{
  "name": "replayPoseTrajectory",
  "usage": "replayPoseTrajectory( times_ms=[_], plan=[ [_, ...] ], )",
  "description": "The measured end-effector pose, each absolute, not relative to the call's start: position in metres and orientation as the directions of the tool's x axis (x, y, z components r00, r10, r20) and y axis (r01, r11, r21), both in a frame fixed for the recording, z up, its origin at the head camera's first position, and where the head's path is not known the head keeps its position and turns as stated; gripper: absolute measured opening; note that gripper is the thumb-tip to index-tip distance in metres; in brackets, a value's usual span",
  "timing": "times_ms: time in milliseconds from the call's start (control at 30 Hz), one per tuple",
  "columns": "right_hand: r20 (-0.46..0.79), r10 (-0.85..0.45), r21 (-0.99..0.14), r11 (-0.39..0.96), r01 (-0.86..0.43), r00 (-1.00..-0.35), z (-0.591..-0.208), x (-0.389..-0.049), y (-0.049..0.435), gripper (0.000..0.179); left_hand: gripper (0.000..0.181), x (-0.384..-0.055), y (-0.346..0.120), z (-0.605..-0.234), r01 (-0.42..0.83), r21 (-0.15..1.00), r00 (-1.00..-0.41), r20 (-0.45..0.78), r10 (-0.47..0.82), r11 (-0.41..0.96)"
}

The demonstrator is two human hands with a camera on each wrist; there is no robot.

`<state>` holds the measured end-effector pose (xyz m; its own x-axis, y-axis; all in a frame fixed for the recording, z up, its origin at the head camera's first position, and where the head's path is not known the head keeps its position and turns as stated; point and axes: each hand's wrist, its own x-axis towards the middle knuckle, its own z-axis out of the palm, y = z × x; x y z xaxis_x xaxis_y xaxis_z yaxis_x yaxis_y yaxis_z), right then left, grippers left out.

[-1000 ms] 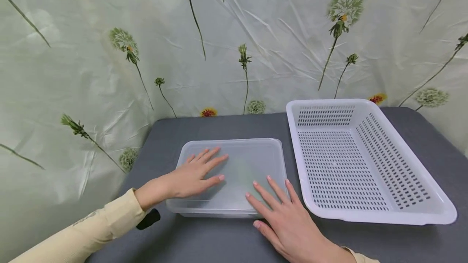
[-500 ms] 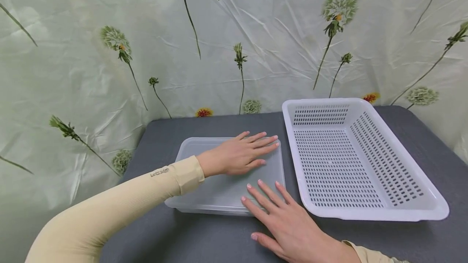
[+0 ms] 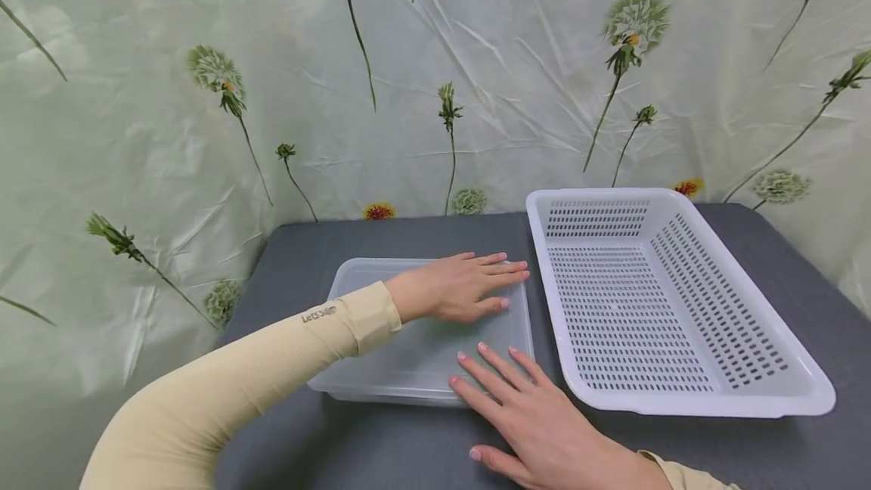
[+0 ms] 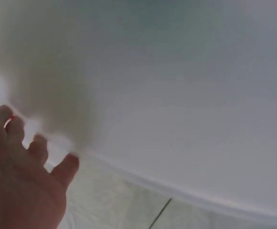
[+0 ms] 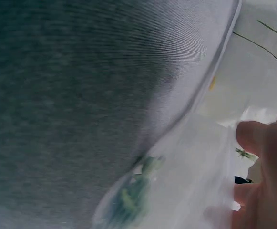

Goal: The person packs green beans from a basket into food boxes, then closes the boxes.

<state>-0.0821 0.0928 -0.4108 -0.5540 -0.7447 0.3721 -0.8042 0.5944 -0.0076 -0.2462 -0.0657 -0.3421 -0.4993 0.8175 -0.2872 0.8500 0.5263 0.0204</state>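
A clear plastic container with a frosted lid (image 3: 388, 369) sits on the dark table. My left hand (image 3: 463, 287) reaches across the lid, palm down, with its fingertips at the far right corner; the left wrist view shows these fingers (image 4: 69, 167) at the lid's edge. Over the near right corner, my right hand (image 3: 544, 422) has its fingers spread at the rim. Something green (image 5: 128, 200) shows blurred through the container's wall in the right wrist view. Whether the right fingertips press on the lid or hover is hard to tell.
A white perforated plastic basket (image 3: 687, 404) stands just right of the container. The grey cloth-covered table (image 3: 381, 237) ends at the back against a flower-printed curtain (image 3: 381, 150).
My left hand has moved right across the lid, from its left half to the far right corner. My right hand stays at the near right corner, almost unmoved.
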Motion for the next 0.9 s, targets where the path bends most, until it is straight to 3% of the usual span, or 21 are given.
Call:
replayPoseTrajectory(
  times_ms=[233,533,733,900],
  plan=[
    [0.372,-0.748,-0.015,0.587,-0.809,-0.549,-0.409,-0.083,0.094,0.074,0.061,-0.241,-0.064,-0.339,0.825,0.021,-0.529,-0.319,0.786,0.564],
    [0.373,-0.751,-0.008,0.585,-0.811,-0.545,-0.413,-0.083,0.093,0.076,0.061,-0.202,-0.114,-0.328,0.688,-0.001,-0.691,-0.308,0.654,0.726],
    [0.390,-0.749,-0.044,0.567,-0.823,-0.536,-0.415,-0.085,0.093,0.072,0.060,-0.169,-0.180,-0.343,0.597,-0.045,-0.796,-0.149,0.586,0.801],
    [0.410,-0.752,-0.050,0.547,-0.836,-0.517,-0.415,-0.087,0.096,0.071,0.060,-0.152,-0.211,-0.374,0.537,0.114,-0.840,-0.016,0.542,0.836]
  ],
)
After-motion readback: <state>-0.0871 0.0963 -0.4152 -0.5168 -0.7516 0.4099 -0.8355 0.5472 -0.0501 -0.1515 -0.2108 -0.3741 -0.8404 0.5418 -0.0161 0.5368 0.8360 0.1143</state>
